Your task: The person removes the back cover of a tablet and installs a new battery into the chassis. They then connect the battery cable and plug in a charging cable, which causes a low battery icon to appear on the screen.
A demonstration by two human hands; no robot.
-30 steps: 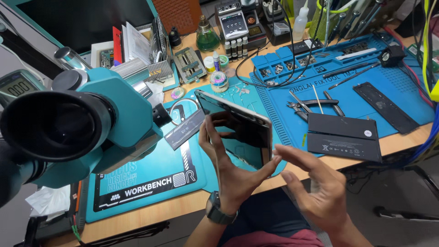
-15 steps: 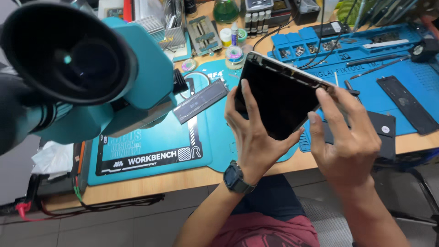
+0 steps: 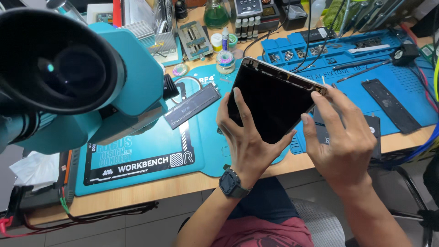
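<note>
Tablet, dark-screened and thin, is what we are holding tilted above the near edge of the bench, its far corner raised toward the blue tool mat. Our left hand is cradling it from below and from the left, the fingers spread apart along the left edge and the thumb pressing against the lower right edge; a dark watch is sitting on that wrist. Our right hand is gripping the right side, its fingers slightly fanned, with the fingertips reaching up to the upper right corner, where a bit of the metal frame is showing. Both hands are closing on the tablet.

Filling the left of the view, a teal microscope is looming close to us, over a teal work mat. On that mat, just left of the tablet, a long dark strip is lying at a slant. Farther away, a green glass bottle is standing among small tools. To the right, on the blue tool mat, another flat dark strip is lying well apart from our hands.
</note>
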